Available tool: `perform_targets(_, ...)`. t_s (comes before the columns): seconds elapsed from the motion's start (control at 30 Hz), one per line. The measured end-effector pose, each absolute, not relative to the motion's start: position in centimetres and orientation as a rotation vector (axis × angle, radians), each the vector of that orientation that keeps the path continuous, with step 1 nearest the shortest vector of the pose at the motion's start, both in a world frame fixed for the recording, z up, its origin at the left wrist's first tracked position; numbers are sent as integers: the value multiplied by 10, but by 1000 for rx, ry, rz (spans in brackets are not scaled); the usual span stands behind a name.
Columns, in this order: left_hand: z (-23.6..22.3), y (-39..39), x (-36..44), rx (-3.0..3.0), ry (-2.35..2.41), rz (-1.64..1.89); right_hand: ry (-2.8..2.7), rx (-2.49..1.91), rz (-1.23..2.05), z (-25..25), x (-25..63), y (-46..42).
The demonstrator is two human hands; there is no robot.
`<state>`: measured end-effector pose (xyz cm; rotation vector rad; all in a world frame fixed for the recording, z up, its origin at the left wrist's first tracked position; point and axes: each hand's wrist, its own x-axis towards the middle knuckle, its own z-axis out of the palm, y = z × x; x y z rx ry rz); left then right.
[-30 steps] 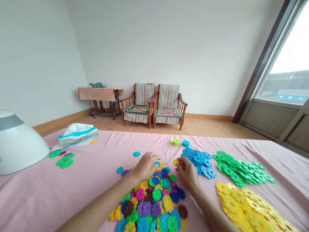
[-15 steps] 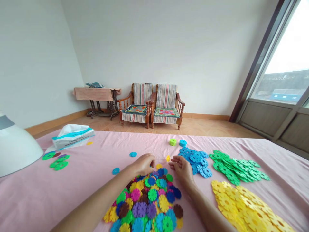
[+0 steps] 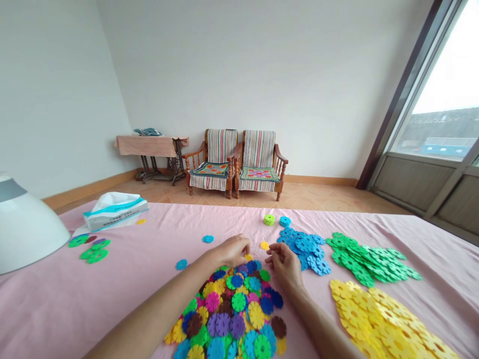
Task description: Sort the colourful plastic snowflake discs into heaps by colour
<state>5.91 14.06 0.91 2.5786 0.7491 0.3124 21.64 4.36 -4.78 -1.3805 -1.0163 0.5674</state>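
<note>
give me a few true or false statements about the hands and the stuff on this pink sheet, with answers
The left hand is at the far edge of the mixed disc pile. True.
The yellow disc heap lies apart from the mixed pile, at front right. True.
The blue disc heap lies left of the mixed pile. False: it lies beyond and to the right of it, next to the right hand.
The tissue packet sits on an armchair. False: it lies on the pink sheet.

Plastic snowflake discs — multicoloured, heaped, overlapping
</note>
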Motion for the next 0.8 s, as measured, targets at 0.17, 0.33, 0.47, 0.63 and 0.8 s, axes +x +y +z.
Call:
perform_targets(0.17,1,150,58,2415,775,338,-1007,-1386,533,-51,217,45)
perform_targets(0.33,-9,163,71,2199,918,494,-995,-1393,528,-49,215,44)
perform_targets(0.47,-10,166,89,2058,970,564,-1017,-1429,478,-46,214,42)
perform_targets(0.63,-10,165,96,2017,1009,623,-1046,-1430,449,-47,214,41)
perform_targets(0.8,3,165,59,2141,984,604,-1060,-1449,456,-46,214,42)
